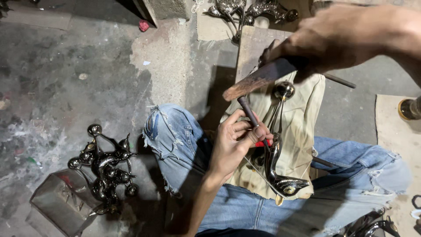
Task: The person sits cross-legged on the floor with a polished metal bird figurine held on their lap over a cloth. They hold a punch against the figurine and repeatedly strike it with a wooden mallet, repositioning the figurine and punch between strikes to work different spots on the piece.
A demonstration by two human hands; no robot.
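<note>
We sit on a stained concrete floor (66, 66), knees in torn blue jeans (175, 136), with a cream cloth (302, 131) draped over a pale wooden board (252, 48) between our legs. On that cloth lies a polished, dark metal bird-shaped figure (276, 162) — its round ball end (284, 90) toward the board's far edge, its broad flared end (289, 186) at the cloth's near edge. Our left hand (234, 140) has its fingers curled tight around a thin dark metal punch (250, 113), the tip set against the figure's slender middle. Our right hand (337, 39), blurred, is clenched on the handle of a rusty-headed hammer (256, 81), which hangs just above the punch's top end. To the left on the floor, a heap of similar shiny metal figures (105, 169) rests beside a clear plastic box (59, 204) — more figures (245, 11) lie on cloth at the board's far end. A brass-rimmed round object (410, 109) shows at the right edge.
</note>
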